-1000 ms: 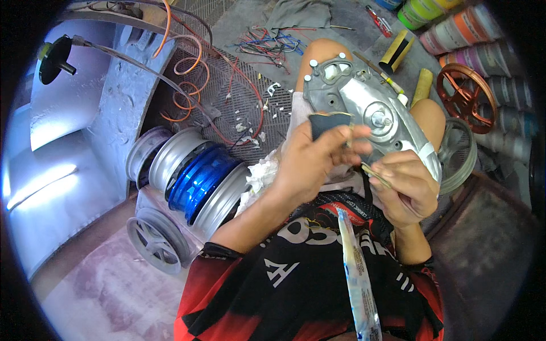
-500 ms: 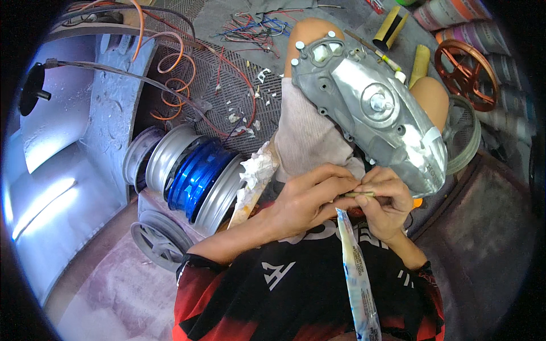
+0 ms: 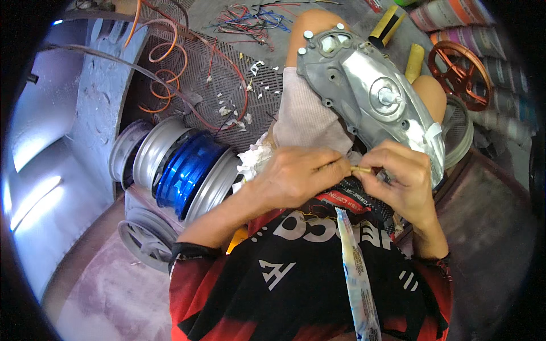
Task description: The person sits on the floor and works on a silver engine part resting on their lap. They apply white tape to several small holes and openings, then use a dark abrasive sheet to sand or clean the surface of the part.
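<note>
In front of my shirt, my left hand (image 3: 304, 173) and my right hand (image 3: 398, 176) meet at a small, thin, yellowish stick-like piece (image 3: 362, 169). My right thumb and fingers pinch one end of it, while its other end goes in at my left fingertips, both hands being closed. Just beyond them, a silver metal engine cover (image 3: 364, 79) rests across my legs, with white plugs at its far end and a strip of pale tape on its near right side. A long, narrow printed plastic wrapper (image 3: 358, 273) lies over my shirt front.
To the left stand several wheel rims, one glossy blue (image 3: 190, 173), beside crumpled white paper (image 3: 256, 159). A grey spoked wheel (image 3: 147, 236) sits nearer. Coiled orange hose (image 3: 182, 62) and paper scraps lie beyond. A copper-coloured wheel (image 3: 463, 74) is at the far right.
My hands have drawn slightly apart, and the yellowish piece shows between their fingertips. My right hand has lifted and turned. The whole view has shifted a little.
</note>
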The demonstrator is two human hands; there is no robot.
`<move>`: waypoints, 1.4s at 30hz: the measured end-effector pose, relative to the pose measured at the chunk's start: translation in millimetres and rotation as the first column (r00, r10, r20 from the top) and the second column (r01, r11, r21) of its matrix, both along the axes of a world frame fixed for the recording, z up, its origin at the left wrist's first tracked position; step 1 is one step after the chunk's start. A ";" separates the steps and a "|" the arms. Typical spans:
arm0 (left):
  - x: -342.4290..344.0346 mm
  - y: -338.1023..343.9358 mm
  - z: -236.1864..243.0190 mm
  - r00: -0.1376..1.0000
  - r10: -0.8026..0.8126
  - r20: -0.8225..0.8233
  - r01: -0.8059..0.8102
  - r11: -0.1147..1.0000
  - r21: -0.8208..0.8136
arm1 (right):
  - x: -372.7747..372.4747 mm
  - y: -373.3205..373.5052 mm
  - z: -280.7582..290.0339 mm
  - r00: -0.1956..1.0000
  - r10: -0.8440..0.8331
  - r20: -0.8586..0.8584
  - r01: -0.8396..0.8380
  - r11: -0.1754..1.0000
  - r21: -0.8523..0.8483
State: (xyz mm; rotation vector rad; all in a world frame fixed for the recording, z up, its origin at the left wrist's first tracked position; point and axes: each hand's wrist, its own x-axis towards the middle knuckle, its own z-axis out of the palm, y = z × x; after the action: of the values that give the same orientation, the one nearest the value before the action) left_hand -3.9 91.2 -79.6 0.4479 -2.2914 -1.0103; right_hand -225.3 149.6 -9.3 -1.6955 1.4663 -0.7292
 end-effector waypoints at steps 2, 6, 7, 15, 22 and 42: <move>0.8 -14.0 -3.7 0.997 0.027 -0.066 -0.031 0.998 -0.052 | 3.7 -16.0 5.0 0.996 0.042 -0.076 -0.048 0.996 -0.076; -5.2 -42.0 -15.3 0.974 0.099 -0.202 -0.134 0.978 -0.163 | 4.0 -47.4 6.8 0.976 0.094 -0.194 -0.119 0.986 -0.121; -6.1 -46.9 -21.4 0.969 0.132 -0.208 -0.168 0.971 -0.170 | 5.0 -53.8 7.3 0.960 0.111 -0.257 -0.150 0.979 -0.137; -17.2 -70.8 -41.6 0.890 0.432 -0.148 -0.440 0.898 -0.021 | 6.4 -93.7 -14.3 0.796 0.038 -0.604 -0.298 0.893 -0.336; 5.5 -76.6 -48.2 0.858 0.493 -0.144 -0.456 0.860 0.229 | 9.9 -99.0 -15.4 0.699 0.129 -0.704 -0.420 0.870 -0.259; 21.2 -55.5 -57.7 0.868 0.473 -0.152 -0.411 0.855 0.317 | 23.6 -71.4 -33.1 0.626 0.290 -0.724 -0.511 0.854 -0.100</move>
State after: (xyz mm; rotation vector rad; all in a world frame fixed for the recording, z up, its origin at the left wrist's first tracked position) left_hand 17.3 35.7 -137.3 0.8874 -1.7323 -1.0744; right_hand -201.7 78.1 -42.4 -2.6223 1.3644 -0.0255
